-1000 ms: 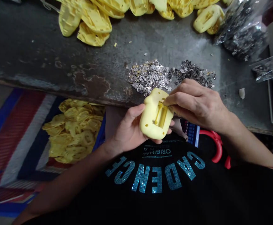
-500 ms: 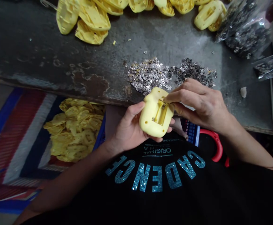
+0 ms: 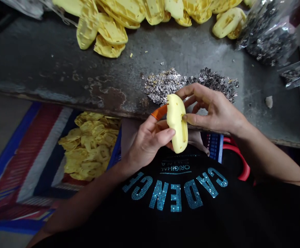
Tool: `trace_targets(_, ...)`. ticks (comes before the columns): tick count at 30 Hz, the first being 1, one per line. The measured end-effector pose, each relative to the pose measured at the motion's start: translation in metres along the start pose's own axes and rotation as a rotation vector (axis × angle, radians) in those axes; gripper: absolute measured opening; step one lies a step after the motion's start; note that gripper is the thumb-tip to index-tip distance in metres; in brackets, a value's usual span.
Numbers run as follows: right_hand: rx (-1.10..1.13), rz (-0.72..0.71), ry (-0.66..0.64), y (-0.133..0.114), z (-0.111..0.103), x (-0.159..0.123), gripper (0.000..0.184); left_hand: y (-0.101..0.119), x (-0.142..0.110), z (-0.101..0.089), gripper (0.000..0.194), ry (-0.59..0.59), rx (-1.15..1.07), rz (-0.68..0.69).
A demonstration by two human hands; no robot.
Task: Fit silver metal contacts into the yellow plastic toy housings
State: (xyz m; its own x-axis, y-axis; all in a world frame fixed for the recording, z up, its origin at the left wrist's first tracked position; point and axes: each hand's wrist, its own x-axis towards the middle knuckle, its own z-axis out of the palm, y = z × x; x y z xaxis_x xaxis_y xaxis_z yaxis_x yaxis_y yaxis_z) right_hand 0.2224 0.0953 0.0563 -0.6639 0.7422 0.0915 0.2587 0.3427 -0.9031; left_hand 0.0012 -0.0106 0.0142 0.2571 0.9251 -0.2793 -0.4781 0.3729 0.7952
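Note:
A yellow plastic casing (image 3: 175, 117) with a battery compartment is tilted on edge at the front of the bench. My left hand (image 3: 147, 141) grips it from the left, thumb on its outer face; an orange band circles the index finger. My right hand (image 3: 214, 112) holds the other side, its thumb pressed at the compartment and its fingers around the top edge. Whether a small metal part sits under that thumb is hidden. Just behind the casing lie a pile of shiny metal contacts (image 3: 162, 82) and a darker pile of metal contacts (image 3: 219, 82).
More yellow casings (image 3: 116, 15) line the back of the grey bench (image 3: 62, 62). Plastic bags of metal parts (image 3: 274, 43) lie at the right. Below left, a striped crate (image 3: 33, 148) holds yellow casings. Red handles (image 3: 239, 158) show beneath the bench's right side.
The casing has turned from facing up to nearly edge-on, its opening toward the right. My right thumb has come to the compartment, and my left thumb has shifted onto the casing's face.

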Motion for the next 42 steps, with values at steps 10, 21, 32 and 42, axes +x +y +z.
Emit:
trace_targets(10,-0.051,-0.127,0.318,0.022,0.04,-0.013,0.043,-0.009,-0.006,-0.014,0.049,0.047,0.081,0.069)
trace_targets(21,-0.335,-0.113,0.386,0.053,-0.002,0.0,0.023,0.011,0.001,-0.018,0.059,0.123,-0.181,0.041)
trace_targets(32,-0.924,-0.048,0.196,0.058,0.005,-0.008,0.018,0.031,0.005,-0.029,0.071,0.268,-0.161,0.046)
trace_targets(42,-0.91,-0.036,0.243,0.062,0.005,-0.021,0.018,0.026,0.01,-0.021,0.068,0.233,-0.129,0.05)
